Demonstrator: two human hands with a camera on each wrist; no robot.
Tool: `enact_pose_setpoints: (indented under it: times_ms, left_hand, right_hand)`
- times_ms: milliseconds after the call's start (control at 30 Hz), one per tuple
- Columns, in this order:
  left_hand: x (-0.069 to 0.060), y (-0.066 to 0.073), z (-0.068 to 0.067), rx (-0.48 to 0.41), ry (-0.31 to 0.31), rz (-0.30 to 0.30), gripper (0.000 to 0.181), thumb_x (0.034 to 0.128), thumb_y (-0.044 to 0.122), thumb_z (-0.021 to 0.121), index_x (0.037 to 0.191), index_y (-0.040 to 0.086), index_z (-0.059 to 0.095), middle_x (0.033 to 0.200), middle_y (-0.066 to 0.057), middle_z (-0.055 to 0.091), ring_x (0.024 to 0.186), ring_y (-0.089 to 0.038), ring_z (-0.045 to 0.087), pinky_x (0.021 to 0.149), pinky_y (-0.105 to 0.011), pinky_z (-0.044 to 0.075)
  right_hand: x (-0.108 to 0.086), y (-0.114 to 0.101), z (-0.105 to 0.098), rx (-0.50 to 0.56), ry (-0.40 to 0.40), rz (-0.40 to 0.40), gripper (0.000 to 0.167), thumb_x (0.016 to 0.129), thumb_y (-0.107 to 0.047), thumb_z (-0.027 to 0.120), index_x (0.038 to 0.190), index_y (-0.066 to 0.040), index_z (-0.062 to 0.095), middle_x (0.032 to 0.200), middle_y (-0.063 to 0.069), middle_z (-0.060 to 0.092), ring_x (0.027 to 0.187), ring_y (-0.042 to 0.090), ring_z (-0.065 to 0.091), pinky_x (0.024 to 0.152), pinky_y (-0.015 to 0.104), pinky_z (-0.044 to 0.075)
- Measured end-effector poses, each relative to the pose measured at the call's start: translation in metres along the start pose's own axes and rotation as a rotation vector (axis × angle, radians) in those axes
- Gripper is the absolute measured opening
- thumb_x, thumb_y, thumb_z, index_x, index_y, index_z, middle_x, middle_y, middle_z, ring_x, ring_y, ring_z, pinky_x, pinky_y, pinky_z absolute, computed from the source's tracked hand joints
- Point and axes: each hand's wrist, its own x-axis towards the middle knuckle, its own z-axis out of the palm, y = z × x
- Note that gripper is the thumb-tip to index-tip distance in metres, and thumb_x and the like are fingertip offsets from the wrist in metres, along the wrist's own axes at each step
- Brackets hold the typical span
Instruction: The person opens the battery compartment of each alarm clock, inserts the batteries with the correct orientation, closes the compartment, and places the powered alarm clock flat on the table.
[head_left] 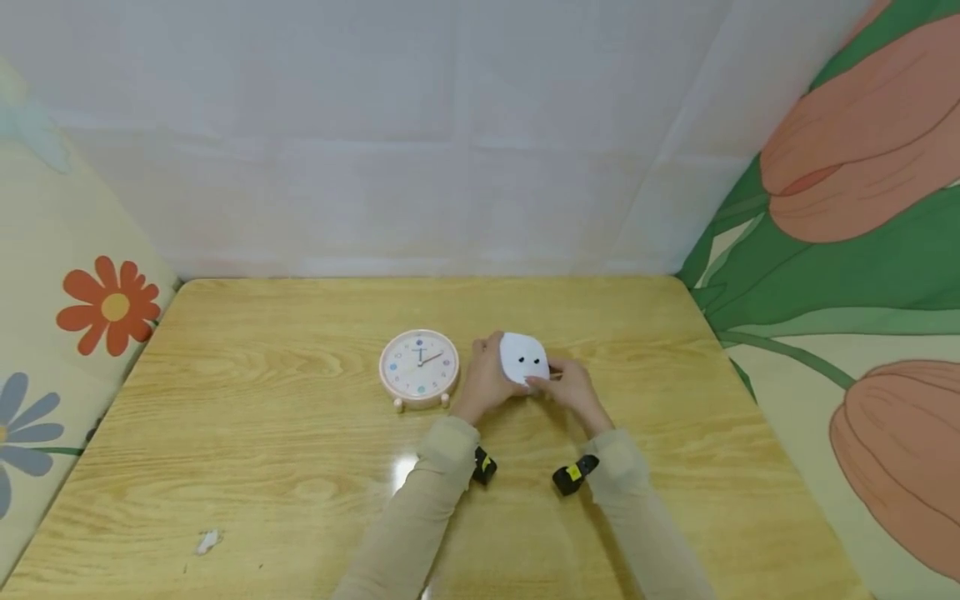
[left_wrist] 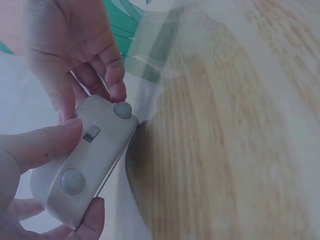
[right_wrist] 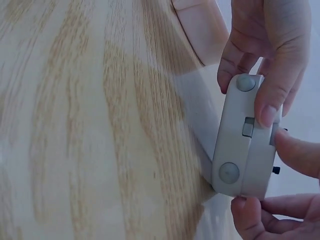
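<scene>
Between both hands is a small white rounded-square device (head_left: 522, 357), with two black knobs on the face turned toward me. Its narrow edge shows two round grey feet and a small latch between them in the wrist views. The left hand (head_left: 486, 377) grips its left side, the thumb (left_wrist: 55, 142) lying across the edge near the latch. On the other side, the right hand (head_left: 573, 387) holds the device by its right edge, fingers curled beneath and thumb (right_wrist: 301, 154) against the knobbed face. The device's far face is hidden.
A round pink alarm clock (head_left: 419, 367) stands on two feet just left of the left hand. The wood-grain table (head_left: 285, 450) carries a small white scrap (head_left: 208, 541) near its front left. A white cloth backdrop (head_left: 375, 192) hangs behind, with flower-printed cloths at both sides.
</scene>
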Motion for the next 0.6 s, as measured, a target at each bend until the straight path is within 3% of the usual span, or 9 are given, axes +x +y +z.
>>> enact_pose_setpoints:
  times_ms: [600]
  left_hand:
    - [-0.0064,0.0064,-0.0067,0.028,0.047,0.055,0.098,0.0564,0.013,0.084,0.14,0.008,0.033,0.13,-0.022,0.031,0.11,-0.036,0.043,0.094,-0.044,0.041]
  right_hand:
    - [-0.0042,-0.0001,-0.0005,0.113,-0.089,-0.019,0.041,0.086,-0.01,0.061,0.122,0.008,0.051,0.112,0.023,0.058,0.092,0.028,0.058,0.071,0.028,0.051]
